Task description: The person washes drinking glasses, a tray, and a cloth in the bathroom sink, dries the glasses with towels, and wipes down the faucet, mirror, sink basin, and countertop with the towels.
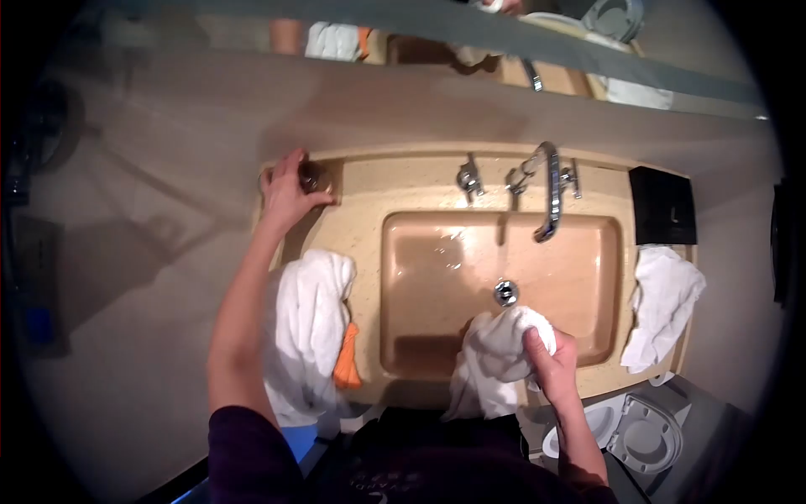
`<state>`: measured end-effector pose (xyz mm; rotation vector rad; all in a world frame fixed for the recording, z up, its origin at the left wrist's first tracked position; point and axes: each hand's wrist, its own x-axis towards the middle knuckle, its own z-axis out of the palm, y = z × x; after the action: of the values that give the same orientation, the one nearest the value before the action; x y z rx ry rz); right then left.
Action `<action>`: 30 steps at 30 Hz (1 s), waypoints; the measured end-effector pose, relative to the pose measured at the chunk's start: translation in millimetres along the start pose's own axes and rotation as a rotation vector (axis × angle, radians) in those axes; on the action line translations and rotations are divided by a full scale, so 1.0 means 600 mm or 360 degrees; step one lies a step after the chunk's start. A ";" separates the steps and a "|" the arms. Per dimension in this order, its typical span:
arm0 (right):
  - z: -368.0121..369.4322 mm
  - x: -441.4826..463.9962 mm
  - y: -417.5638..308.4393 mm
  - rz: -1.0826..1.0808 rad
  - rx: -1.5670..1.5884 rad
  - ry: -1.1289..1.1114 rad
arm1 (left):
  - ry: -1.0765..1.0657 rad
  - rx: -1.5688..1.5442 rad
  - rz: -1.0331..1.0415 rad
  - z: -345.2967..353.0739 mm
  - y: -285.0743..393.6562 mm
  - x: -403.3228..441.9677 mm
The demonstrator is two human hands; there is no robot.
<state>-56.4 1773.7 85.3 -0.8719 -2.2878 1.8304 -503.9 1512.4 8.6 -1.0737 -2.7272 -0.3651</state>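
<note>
My left hand (288, 195) is at the back left corner of the counter, its thumb and fingers curled round a small, brownish, see-through glass (314, 177). Part of that glass is hidden by the hand. In my right hand (554, 363) a white towel (497, 346) is bunched up, its lower end hanging over the front edge of the sink (396, 294). On the counter left of the sink lies another white towel (309, 315), below my left hand. An orange cloth (347, 359) pokes out beside it.
A chrome faucet (552, 189) arches over the sink, with a handle on either side. The drain (505, 292) shows in the basin. To the right are a black box (662, 206) and a white cloth (663, 309). A toilet (645, 435) stands lower right; a mirror (420, 38) runs behind.
</note>
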 end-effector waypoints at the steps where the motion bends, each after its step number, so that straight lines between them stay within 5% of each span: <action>1: -0.002 -0.005 -0.006 0.0427 0.0733 0.0036 | 0.0069 0.0173 -0.0007 -0.009 0.020 -0.001; 3: -0.019 -0.004 -0.018 0.0568 0.1354 0.0015 | 0.0186 0.0307 -0.0025 -0.022 0.076 -0.008; 5: -0.023 0.009 -0.052 0.0601 0.2043 0.0068 | 0.0025 -0.0830 -0.0112 -0.046 0.176 -0.031; 7: -0.039 0.030 -0.065 0.0500 0.2299 -0.0112 | -0.1013 -0.2266 -0.0450 -0.057 0.303 -0.084; 8: -0.043 0.045 -0.081 0.0373 0.2422 -0.0185 | -0.1270 -0.2193 -0.0099 0.028 0.352 -0.142; 9: -0.047 0.060 -0.100 0.0240 0.2548 -0.0263 | -0.2095 -0.2061 -0.0722 -0.085 0.439 -0.139; 10: -0.057 0.076 -0.121 0.0088 0.2591 -0.0326 | -0.1980 -0.3270 -0.0529 -0.010 0.476 -0.227; 11: -0.071 0.088 -0.149 -0.0027 0.2523 -0.0258 | -0.2412 -0.2723 -0.0415 0.035 0.482 -0.273; 14: -0.132 0.115 -0.198 -0.0461 0.2172 -0.0032 | -0.2442 -0.3066 -0.0339 -0.069 0.549 -0.274; 15: -0.141 0.119 -0.230 -0.0541 0.2159 0.0240 | -0.2392 -0.3629 -0.0519 -0.083 0.561 -0.274; 16: -0.151 0.128 -0.256 -0.0720 0.1854 0.0305 | -0.2288 -0.4195 -0.0720 -0.087 0.569 -0.269; 17: -0.162 0.141 -0.283 -0.0897 0.1545 0.0364 | -0.2288 -0.4209 -0.0650 -0.088 0.571 -0.249; 19: -0.180 0.204 -0.328 -0.1166 0.0223 0.0558 | -0.1658 -0.3719 -0.0425 -0.099 0.567 -0.185; 21: -0.149 0.250 -0.443 -0.2044 -0.1332 0.1158 | -0.1613 -0.3485 0.0092 -0.125 0.570 -0.107; 23: -0.105 0.300 -0.504 -0.2275 -0.1908 0.1071 | -0.1454 -0.3471 -0.0186 -0.144 0.562 -0.069; 25: -0.038 0.362 -0.499 -0.2109 -0.1825 0.0327 | -0.1267 -0.3884 -0.0511 -0.124 0.544 -0.060; 27: 0.040 0.393 -0.468 -0.2507 -0.2176 0.0040 | -0.0981 -0.3960 -0.0721 -0.082 0.530 -0.076; 29: 0.093 0.485 -0.377 -0.3024 -0.2732 0.0264 | -0.1258 -0.4185 -0.0482 -0.072 0.520 -0.088; 30: 0.092 0.464 -0.372 -0.2865 -0.2867 0.0201 | -0.1243 -0.3973 -0.0442 -0.078 0.519 -0.099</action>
<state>-394.9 1831.1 197.3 0.9890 -2.2024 -1.0103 -242.7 1681.2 86.8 0.2781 0.4276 1.8214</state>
